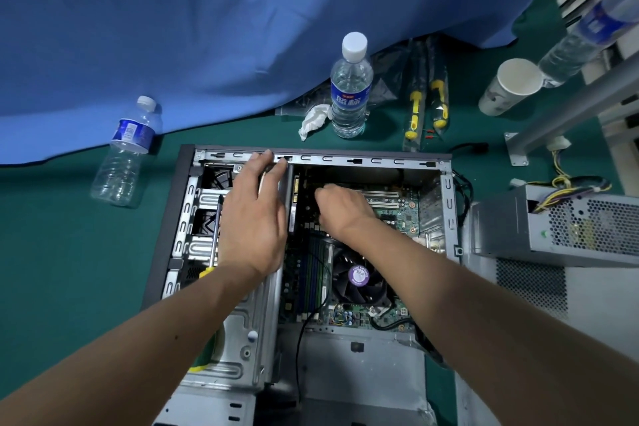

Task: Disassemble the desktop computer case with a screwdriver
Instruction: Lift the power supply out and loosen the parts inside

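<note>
The opened desktop computer case (pixel 193 162) lies on its side on the green counter (pixel 69 252), its motherboard (pixel 401 211) and CPU fan (pixel 358 277) facing up. The left hand (pixel 254 218) reaches over the drive cage (pixel 193 214) with its fingers stretched forward and fairly straight, the fingertips resting on the case's far rail; what sits under the palm is hidden. A screwdriver (pixel 214 235) with a yellow handle lies on the drive cage just beside that wrist, its shaft pointing away from the person. The right hand (pixel 340 206) is down inside the case near the white expansion slots (pixel 380 197), its fingers curled downward; whether they pinch anything cannot be told.

A removed power supply (pixel 560 228) with its bundle of wires sits just right of the case. Beyond the case stand an upright water bottle (pixel 350 90) with a crumpled tissue (pixel 314 119) beside it, two packaged yellow screwdrivers (pixel 427 107) and a paper cup (pixel 508 86). A nearly empty bottle (pixel 126 152) stands to the left, against the blue cloth (pixel 173 28).
</note>
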The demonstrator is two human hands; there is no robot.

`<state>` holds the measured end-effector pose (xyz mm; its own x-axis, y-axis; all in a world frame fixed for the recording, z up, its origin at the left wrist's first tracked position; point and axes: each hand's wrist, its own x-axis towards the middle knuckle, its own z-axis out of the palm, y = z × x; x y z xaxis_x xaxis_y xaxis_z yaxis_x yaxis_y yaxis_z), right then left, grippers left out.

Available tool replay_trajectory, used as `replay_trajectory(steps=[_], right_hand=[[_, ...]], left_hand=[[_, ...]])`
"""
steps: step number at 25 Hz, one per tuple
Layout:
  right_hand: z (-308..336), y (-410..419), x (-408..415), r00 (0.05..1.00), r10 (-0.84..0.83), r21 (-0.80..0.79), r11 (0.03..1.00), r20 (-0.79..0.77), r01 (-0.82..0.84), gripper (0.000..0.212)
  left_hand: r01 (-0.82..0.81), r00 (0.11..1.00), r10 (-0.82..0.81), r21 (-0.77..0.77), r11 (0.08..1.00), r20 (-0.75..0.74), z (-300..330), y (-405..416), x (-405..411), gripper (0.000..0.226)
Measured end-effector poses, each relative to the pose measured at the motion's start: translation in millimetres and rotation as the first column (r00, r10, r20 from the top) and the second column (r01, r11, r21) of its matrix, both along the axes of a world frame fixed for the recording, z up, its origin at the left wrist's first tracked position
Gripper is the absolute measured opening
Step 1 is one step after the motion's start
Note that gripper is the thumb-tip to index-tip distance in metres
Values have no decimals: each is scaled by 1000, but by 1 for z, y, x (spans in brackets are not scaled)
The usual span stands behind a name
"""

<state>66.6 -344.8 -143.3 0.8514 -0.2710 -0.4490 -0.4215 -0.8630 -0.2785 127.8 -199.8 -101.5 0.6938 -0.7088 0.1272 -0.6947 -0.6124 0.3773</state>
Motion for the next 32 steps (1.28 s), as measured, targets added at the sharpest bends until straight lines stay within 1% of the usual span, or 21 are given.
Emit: replay_trajectory(steps=[4,7,10,13,18,21,24,27,29,32], right_hand=[[-3,-4,-2,1000,-20,4,1000,10,20,10],[-4,1,-5,999,-34,-27,999,40,35,11],[-8,5,-10,998,1,-57,998,56,3,14],[-11,0,-11,994,47,-62,997,100,-41,10],[-13,-2,-10,995,24,-30,999,101,-21,8],[-11,-1,-10,993,38,-51,998,112,-32,9],[-9,3,-9,992,94,-113,990,88,-83,20],[-8,6,-5,986,156,-183,972,54,-143,26],[-8,6,-6,985,172,-191,968,25,-164,24],[-7,0,-4,990,139,-95,986,-2,-138,11]], left_hand=[[4,1000,-4,43,999,8,1,0,0,51],[42,998,-47,92,995,47,3,1,2,49],[53,998,-55,71,996,24,5,1,4,49],[60,998,-61,65,996,14,6,1,3,51],[58,998,-57,65,996,-22,7,1,3,53],[59,998,-57,69,996,-31,7,1,3,54],[56,998,-54,68,996,-33,8,1,4,53],[55,998,-53,69,996,-30,8,1,3,53],[54,998,-52,71,996,-28,8,1,3,53],[56,998,-54,74,996,-28,7,1,3,54]])
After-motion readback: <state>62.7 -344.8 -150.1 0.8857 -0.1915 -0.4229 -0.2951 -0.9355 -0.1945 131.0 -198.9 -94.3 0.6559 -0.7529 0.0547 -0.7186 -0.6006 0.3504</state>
